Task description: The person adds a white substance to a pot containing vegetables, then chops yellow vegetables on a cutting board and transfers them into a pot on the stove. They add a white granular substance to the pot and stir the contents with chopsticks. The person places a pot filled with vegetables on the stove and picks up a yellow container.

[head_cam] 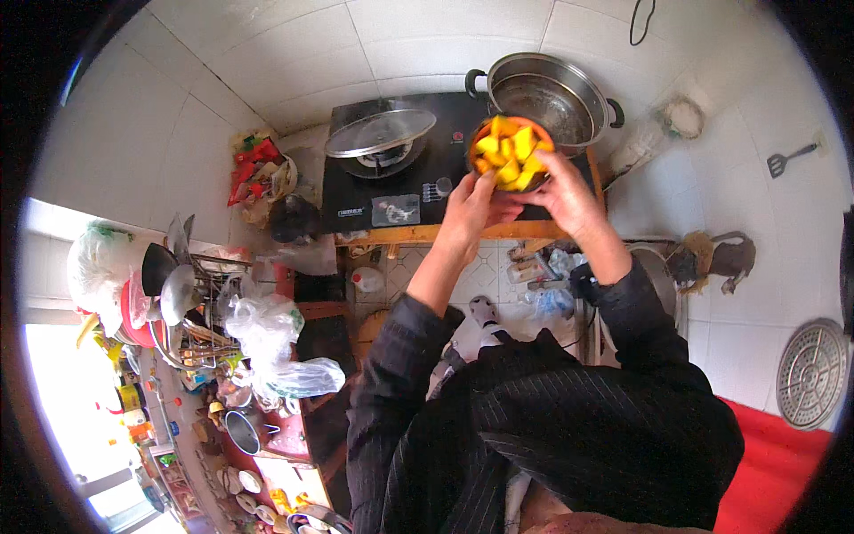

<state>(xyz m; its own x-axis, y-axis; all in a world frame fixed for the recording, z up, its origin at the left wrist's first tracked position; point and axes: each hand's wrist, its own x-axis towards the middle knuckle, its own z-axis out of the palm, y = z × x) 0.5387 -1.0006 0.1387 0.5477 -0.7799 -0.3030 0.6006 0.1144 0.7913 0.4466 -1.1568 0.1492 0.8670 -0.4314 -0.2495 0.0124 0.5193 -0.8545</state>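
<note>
Both hands carry a round bowl (476, 140) with an orange-red rim, filled with yellow chunks that look like cut pumpkin (508, 148). My left hand (472, 200) grips the bowl's near left side. On the near right side, my right hand (559, 193) holds it with the thumb over the rim. The bowl is above the right part of a black gas stove (440, 153). Just beyond it stands a wide steel pot (547, 100) with two black handles; no food shows in it. The bowl hides part of the pot's near edge.
A glass lid (381, 133) sits tilted over the left burner. Red packets (253, 167) lie left of the stove. A dish rack (200, 334) and white plastic bags (267, 334) crowd the left side. A slotted spatula (790, 159) and a steamer plate (812, 374) hang at right.
</note>
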